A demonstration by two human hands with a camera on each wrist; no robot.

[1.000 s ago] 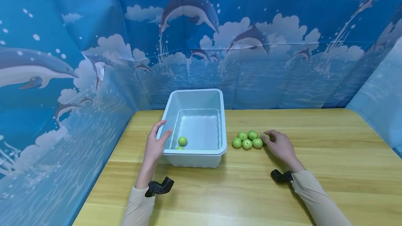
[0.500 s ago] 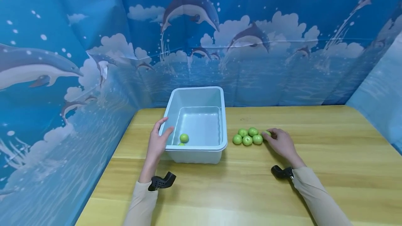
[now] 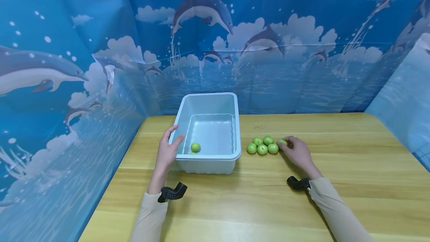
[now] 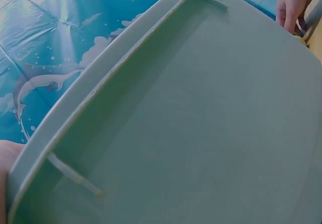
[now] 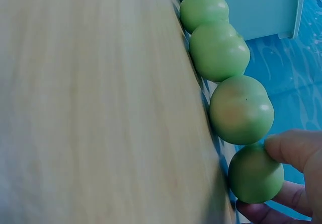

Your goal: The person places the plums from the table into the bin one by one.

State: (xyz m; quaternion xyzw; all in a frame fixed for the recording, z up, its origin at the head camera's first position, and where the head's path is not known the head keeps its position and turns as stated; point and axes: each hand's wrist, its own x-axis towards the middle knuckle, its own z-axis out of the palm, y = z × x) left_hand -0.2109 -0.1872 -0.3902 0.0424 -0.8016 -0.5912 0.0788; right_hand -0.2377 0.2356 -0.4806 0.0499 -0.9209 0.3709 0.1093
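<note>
A pale blue-grey plastic bin (image 3: 205, 157) stands on the left of the table, with two round green fruits (image 3: 195, 147) in its near-left part, one mostly hidden by the near wall. My left hand (image 3: 166, 151) grips the bin's left rim, thumb on the inner side; in the left wrist view the bin's outer wall (image 4: 201, 113) fills most of the picture. Right of the bin, several green fruits (image 3: 262, 149) sit in a tight cluster. At its right end my right hand (image 3: 298, 154) pinches a smooth green fruit (image 5: 255, 176) between thumb and fingers, close beside its neighbour.
The wooden table (image 3: 235, 204) reaches back to a blue dolphin-print cloth (image 3: 208, 74), which also hangs along the left and right sides. A black wrist mount (image 3: 173, 192) sits on the left forearm, and another black mount (image 3: 298, 183) on the right.
My right thumb and fingers have come round the end fruit, which shows more plainly between them. My left hand stays on the bin rim. The head view has shifted slightly.
</note>
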